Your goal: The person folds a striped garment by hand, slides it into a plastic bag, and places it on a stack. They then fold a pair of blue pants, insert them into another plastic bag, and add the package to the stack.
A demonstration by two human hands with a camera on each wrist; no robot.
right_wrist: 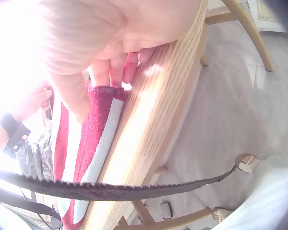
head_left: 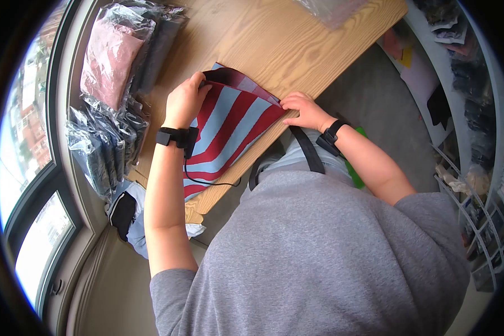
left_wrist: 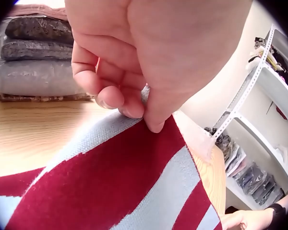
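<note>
Beside a window (head_left: 31, 131), bagged clothes (head_left: 109, 67) sat on the wooden table (head_left: 246, 33). Next, the left hand (head_left: 185, 103) pinched the striped cloth (head_left: 224, 126) by its upper edge, thumb and fingertips closed together. The cloth lay along the table's near edge. The right hand (head_left: 308, 112) held its right corner, thumb in front, fingers partly closed behind. Shelves (left_wrist: 252, 129) stood farther right.
</note>
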